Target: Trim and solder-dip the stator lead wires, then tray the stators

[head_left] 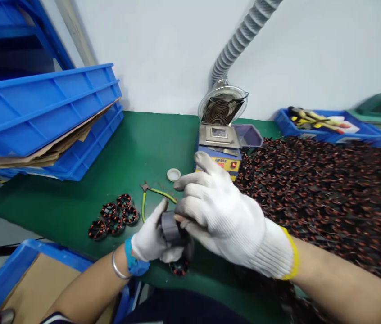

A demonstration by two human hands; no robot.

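My left hand (153,236), in a white glove, is closed around a dark grey ring-shaped part (170,228). From the right, my gloved right hand (207,202) reaches over this part, its thumb and a bare fingertip at the part's edge and the index finger raised. Whether the right fingers pinch something small is hidden. Below the hands lies a ring with copper windings (179,268), partly covered. Several similar wound rings (114,225) sit in a cluster to the left. Green-handled cutters (143,202) lie open just beyond my left hand, near a small white dish (173,175).
A solder pot unit (220,135) stands at the back under a grey hose (241,40). Many wound parts (328,180) cover the right side. Blue crates (48,112) are stacked left, a blue bin (28,252) is at lower left, and a tool tray (328,132) is at back right.
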